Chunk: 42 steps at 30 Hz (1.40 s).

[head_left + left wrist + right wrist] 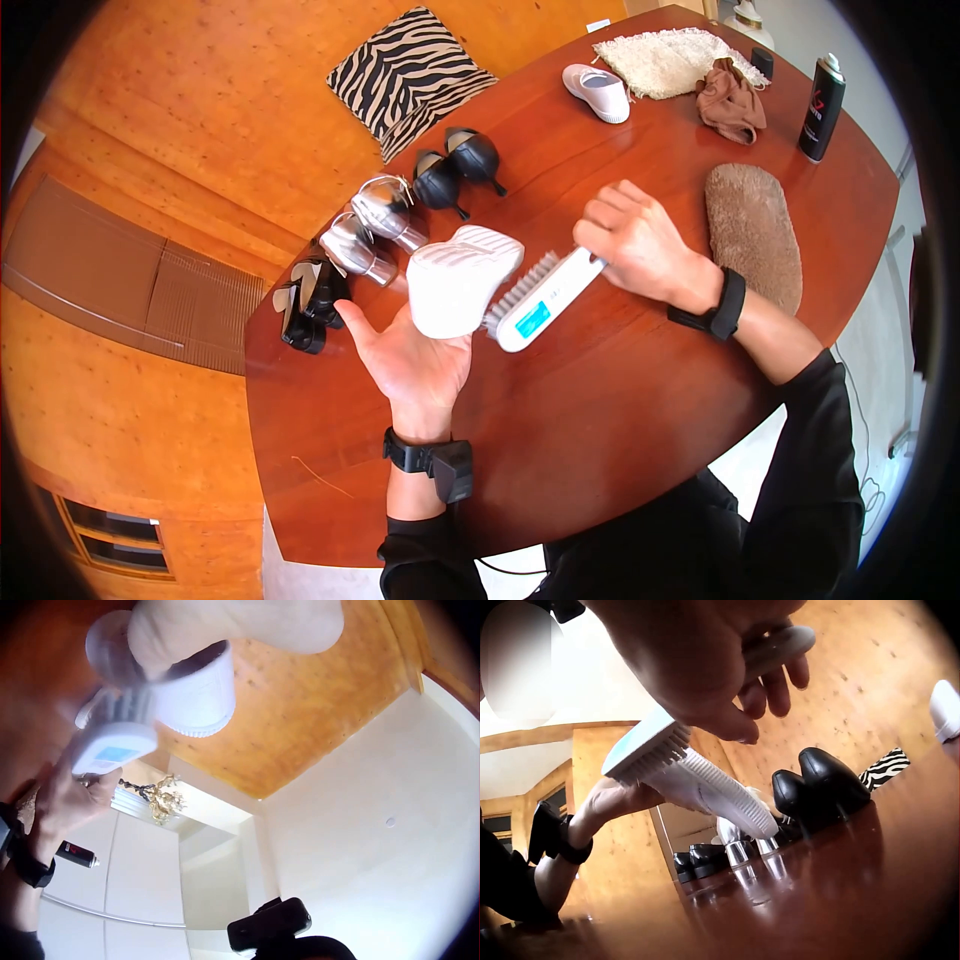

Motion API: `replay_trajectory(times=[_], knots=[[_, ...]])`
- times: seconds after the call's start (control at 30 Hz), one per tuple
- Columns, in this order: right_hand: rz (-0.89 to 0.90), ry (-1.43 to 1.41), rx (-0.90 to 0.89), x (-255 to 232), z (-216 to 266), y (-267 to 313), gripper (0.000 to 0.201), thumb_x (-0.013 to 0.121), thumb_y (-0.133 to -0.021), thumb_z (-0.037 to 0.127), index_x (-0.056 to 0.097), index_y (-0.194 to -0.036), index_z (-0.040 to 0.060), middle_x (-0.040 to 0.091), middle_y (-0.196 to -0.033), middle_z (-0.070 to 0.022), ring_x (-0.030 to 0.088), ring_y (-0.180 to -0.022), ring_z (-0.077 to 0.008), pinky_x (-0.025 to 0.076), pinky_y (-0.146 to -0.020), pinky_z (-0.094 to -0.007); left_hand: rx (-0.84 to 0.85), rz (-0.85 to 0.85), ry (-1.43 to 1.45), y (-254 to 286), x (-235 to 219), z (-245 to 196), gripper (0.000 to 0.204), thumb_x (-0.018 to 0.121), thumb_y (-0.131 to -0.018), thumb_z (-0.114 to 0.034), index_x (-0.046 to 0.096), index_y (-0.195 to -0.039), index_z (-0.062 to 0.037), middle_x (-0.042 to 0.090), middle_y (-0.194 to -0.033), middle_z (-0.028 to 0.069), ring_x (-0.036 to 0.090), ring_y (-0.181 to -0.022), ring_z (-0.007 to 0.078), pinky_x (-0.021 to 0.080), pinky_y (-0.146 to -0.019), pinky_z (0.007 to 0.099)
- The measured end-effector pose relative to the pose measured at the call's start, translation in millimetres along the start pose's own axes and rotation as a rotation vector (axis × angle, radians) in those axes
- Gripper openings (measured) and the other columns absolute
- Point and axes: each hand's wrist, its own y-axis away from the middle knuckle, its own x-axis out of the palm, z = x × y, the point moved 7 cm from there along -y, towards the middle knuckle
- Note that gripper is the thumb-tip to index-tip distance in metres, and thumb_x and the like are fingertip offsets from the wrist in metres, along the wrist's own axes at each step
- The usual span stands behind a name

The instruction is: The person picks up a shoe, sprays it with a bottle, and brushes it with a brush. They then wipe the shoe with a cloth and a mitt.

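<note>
A white slip-on shoe (450, 290) with a ridged sole is held up over the table on my left hand (418, 362). The fingers reach into the shoe's opening and are hidden there, while the thumb points straight out and the palm faces up. My right hand (645, 245) grips the handle of a white scrubbing brush (550, 303) with a blue label. The grey bristles (656, 757) face the shoe, right at the edge of its sole. In the left wrist view the shoe's opening (196, 664) shows around the wrist side of the left hand.
Silver heeled shoes (365, 235), black heels (455, 170) and black shoes (310, 300) line the table's left edge. At the far end are another white shoe (600, 92), a cream cloth (670, 60), a brown cloth (730, 102) and a black spray can (822, 110). A brown fuzzy pad (752, 230) lies right.
</note>
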Motion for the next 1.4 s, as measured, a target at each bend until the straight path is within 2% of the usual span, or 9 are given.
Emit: replay_trajectory(times=[0.17,0.23,0.37,0.43,0.77,0.9,1.17,1.27,1.4], knots=[[0.007,0.011,0.175,8.3,-38.9,9.6,0.015,0.06,-0.065,0.003,0.048,-0.073,0.0062,0.053,-0.07,-0.0089,0.055,-0.073,-0.0287,0.042,-0.063,-0.0379,-0.021,0.051,-0.023,-1.0,-0.5,-3.6,0.091,0.032,-0.083,-0.072,0.028,-0.138,-0.0005,0.034,-0.141,0.0177,0.038,-0.127,0.0339,0.04,-0.099,0.0463],[0.101,-0.168,0.459,15.3,-58.4,15.5,0.013,0.059,-0.067,0.001,0.049,-0.074,0.0042,0.056,-0.071,-0.0128,0.055,-0.071,-0.0349,0.043,-0.06,-0.0425,-0.026,0.037,-0.062,-3.7,-6.1,-4.1,0.09,0.031,-0.083,-0.073,0.029,-0.138,-0.0015,0.036,-0.141,0.0171,0.04,-0.126,0.0344,0.042,-0.098,0.0462],[0.26,-0.552,0.535,24.2,-39.6,13.8,0.016,0.064,-0.068,0.006,0.049,-0.074,0.0044,0.057,-0.069,-0.0166,0.058,-0.07,-0.0385,0.046,-0.06,-0.0436,-0.015,-0.013,-0.095,-6.6,-10.2,-1.6,0.091,0.033,-0.082,-0.073,0.029,-0.138,-0.0007,0.038,-0.139,0.017,0.044,-0.124,0.033,0.045,-0.095,0.0443],[0.256,-0.542,0.347,21.9,-14.7,5.8,0.018,0.065,-0.068,0.007,0.048,-0.075,0.0051,0.057,-0.069,-0.0162,0.058,-0.07,-0.0379,0.046,-0.06,-0.0429,-0.005,-0.036,-0.112,-6.4,-7.7,2.3,0.091,0.034,-0.082,-0.073,0.03,-0.137,-0.0004,0.039,-0.139,0.017,0.045,-0.123,0.0323,0.045,-0.094,0.0437],[0.165,-0.48,0.548,21.6,-38.6,14.1,0.015,0.064,-0.07,0.006,0.05,-0.075,0.0031,0.057,-0.065,-0.0173,0.057,-0.065,-0.0385,0.044,-0.058,-0.0443,-0.021,-0.079,-0.121,-2.6,1.8,12.2,0.086,0.04,-0.083,-0.069,0.038,-0.133,0.0001,0.045,-0.134,0.0162,0.048,-0.118,0.032,0.046,-0.092,0.0433],[0.058,-0.519,0.234,7.6,-8.2,2.1,0.018,0.063,-0.067,0.003,0.046,-0.074,0.0037,0.053,-0.068,-0.0156,0.054,-0.066,-0.037,0.043,-0.058,-0.0433,-0.078,0.132,-0.086,-1.1,7.3,14.8,0.079,0.038,-0.085,-0.067,0.043,-0.131,-0.0025,0.049,-0.131,0.0143,0.051,-0.116,0.0327,0.046,-0.092,0.0459],[-0.106,-0.121,0.402,4.2,-57.1,16.4,0.017,0.061,-0.065,0.003,0.047,-0.073,0.0045,0.052,-0.067,-0.0122,0.054,-0.067,-0.0333,0.043,-0.061,-0.0417,0.044,0.034,-0.052,2.0,4.1,2.7,0.074,0.036,-0.087,-0.063,0.046,-0.129,-0.003,0.051,-0.129,0.0138,0.05,-0.117,0.032,0.046,-0.092,0.048],[-0.123,-0.207,0.161,0.1,-27.7,6.4,0.018,0.06,-0.065,0.001,0.044,-0.073,0.0054,0.05,-0.068,-0.0109,0.052,-0.068,-0.0314,0.041,-0.062,-0.0397,0.015,0.074,-0.029,1.3,0.3,4.9,0.074,0.037,-0.087,-0.063,0.045,-0.128,-0.0023,0.05,-0.129,0.0145,0.05,-0.117,0.0323,0.046,-0.092,0.0478],[-0.163,-0.106,0.18,-3.2,-32.8,6.8,0.019,0.061,-0.064,0.002,0.044,-0.073,0.0059,0.049,-0.068,-0.0093,0.051,-0.068,-0.0293,0.04,-0.061,-0.038,0.016,0.041,-0.076,3.5,4.7,8.1,0.075,0.037,-0.087,-0.063,0.044,-0.129,-0.002,0.049,-0.13,0.016,0.049,-0.118,0.0328,0.044,-0.095,0.0472]])
